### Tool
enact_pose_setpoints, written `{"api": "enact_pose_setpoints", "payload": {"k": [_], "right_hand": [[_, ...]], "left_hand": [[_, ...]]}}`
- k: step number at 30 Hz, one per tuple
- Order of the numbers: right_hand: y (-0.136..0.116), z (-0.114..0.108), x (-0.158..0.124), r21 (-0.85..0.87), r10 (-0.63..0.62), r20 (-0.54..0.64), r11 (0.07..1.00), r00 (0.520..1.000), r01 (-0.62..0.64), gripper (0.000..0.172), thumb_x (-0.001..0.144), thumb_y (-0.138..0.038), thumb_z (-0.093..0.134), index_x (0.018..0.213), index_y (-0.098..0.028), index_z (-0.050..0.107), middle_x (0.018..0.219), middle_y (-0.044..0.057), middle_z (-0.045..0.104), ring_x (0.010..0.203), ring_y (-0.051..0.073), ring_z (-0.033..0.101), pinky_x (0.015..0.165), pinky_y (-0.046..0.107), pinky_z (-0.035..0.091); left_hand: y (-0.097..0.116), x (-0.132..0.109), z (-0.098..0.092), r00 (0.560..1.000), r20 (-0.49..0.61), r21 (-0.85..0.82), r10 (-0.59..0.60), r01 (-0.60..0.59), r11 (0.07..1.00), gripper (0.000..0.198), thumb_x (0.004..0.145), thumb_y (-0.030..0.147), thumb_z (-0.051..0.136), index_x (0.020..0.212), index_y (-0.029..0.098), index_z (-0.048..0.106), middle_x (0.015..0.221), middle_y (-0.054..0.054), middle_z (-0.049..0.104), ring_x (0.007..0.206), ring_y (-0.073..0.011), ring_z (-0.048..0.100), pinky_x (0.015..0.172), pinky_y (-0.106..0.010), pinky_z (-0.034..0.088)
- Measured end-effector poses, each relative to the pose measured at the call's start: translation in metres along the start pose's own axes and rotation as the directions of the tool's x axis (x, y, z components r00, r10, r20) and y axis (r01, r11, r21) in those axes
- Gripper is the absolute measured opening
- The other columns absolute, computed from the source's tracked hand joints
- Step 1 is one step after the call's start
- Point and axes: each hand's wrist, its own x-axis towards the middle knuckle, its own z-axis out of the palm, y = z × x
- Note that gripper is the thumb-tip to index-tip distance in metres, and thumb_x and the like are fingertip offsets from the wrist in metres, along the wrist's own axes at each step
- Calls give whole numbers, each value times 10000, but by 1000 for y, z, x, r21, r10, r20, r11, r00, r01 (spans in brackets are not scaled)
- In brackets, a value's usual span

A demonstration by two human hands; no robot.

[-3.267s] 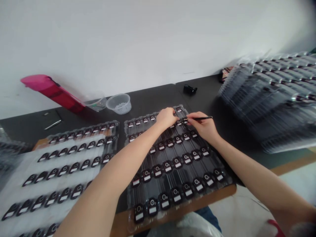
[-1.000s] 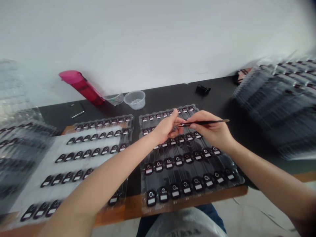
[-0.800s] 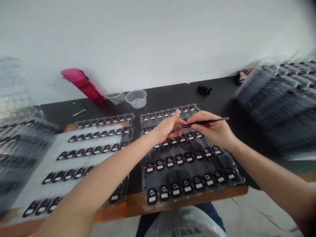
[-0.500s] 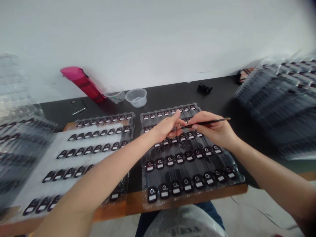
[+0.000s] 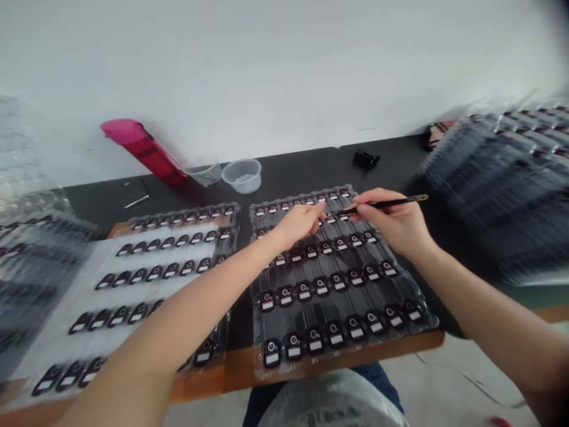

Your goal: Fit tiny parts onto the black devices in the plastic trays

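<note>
Black tweezers (image 5: 400, 202) are pinched in my right hand (image 5: 398, 219), their tips pointing left over the upper rows of the right-hand clear plastic tray (image 5: 288, 317). My left hand (image 5: 300, 224) is palm down above the same tray, close to the tweezer tips. Its fingers are curled together, and whatever they may hold is hidden. Rows of small black rounded parts (image 5: 320, 286), each with a ring and a white rectangle, sit in the tray. The parts beneath my left hand are covered from sight.
On the left lies another clear tray (image 5: 237, 222) of black parts, partly over a white sheet. A plastic cup (image 5: 242, 177) with small pale bits stands behind, near a pink-red pouch (image 5: 144, 151). Tray stacks rise at right (image 5: 489, 196) and left (image 5: 26, 279). A black adapter (image 5: 365, 158) lies at the back.
My left hand has turned from palm partly up to palm down and moved slightly up the tray. My right hand has shifted a little up and right with the tweezers.
</note>
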Motion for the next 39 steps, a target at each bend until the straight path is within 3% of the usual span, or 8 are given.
{"api": "enact_pose_setpoints", "payload": {"k": [4,7,10,14,23,33,39], "right_hand": [[24,-4,7,-109,41,-24,993,999,-43,119,741,-293,711,818,-202,711,860,34,652,690,151,641,655,319,593],[38,-6,11,-221,11,13,975,1000,-8,143,757,-300,688,845,-189,706,862,44,663,719,156,637,659,306,568],[44,-7,14,-304,-27,50,952,998,41,148,774,-304,667,857,-187,703,873,48,666,777,167,634,681,303,542],[46,-8,15,-360,-71,98,928,993,102,151,799,-306,635,870,-190,700,879,51,665,806,175,628,725,326,522],[49,-8,16,-396,-101,138,906,985,148,126,805,-250,620,882,-187,699,882,52,669,816,178,628,734,323,506],[51,-8,17,-411,-121,149,895,981,172,120,809,-239,608,876,-191,697,892,52,677,830,177,630,758,327,511],[51,-7,18,-414,-129,158,891,979,185,110,805,-223,608,865,-197,697,885,46,678,829,174,630,762,322,510]], "left_hand": [[-6,26,-3,976,-129,369,178,-119,922,263,784,388,571,838,150,669,722,-36,627,659,-143,541,587,-237,372],[-3,42,-3,974,-133,571,184,-77,817,308,741,393,615,946,173,683,831,-59,664,801,-201,587,684,-270,408],[4,52,1,979,-131,669,154,-27,743,398,716,414,638,1042,186,664,957,-82,679,899,-237,603,749,-294,427],[9,58,8,984,-135,720,118,15,694,427,699,412,656,1062,186,654,1091,-101,666,1008,-257,595,806,-302,438],[4,62,13,987,-129,739,92,34,673,426,683,421,669,1026,169,664,1064,-131,674,1011,-280,609,806,-318,448],[1,62,14,985,-126,768,118,22,640,451,688,454,666,1045,180,657,1070,-111,674,1008,-260,608,791,-291,450],[0,59,15,979,-136,767,151,7,642,454,681,444,661,1047,176,644,1053,-122,676,991,-293,611,773,-325,464]]}}
